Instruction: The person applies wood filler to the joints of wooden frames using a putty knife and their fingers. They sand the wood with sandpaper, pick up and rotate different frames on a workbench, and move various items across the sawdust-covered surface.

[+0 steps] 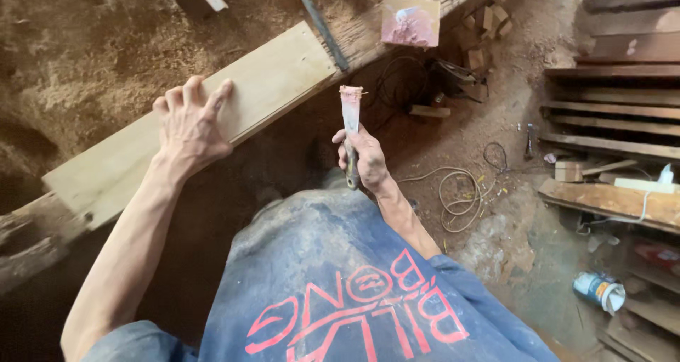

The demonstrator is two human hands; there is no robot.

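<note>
Below, left hand (190, 125) on pale plank (212, 114), right hand (363, 156) around putty knife (350, 114).

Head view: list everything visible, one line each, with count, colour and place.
Pale flat wooden plank: one, light tan, on the rough beam, upper left.
Rough weathered wooden beam: one, grey-brown, running diagonally.
Square board smeared with pink filler: one, on the beam, top centre.
Coiled cable: one, pale, on the dirt floor.
Stacked timber boards: several, brown, right.
Small tin can: one, white-blue, lower right.
Putty knife with pink-coated blade: one, in right hand.
Left hand: on the plank.
Right hand: gripping the knife.
</note>
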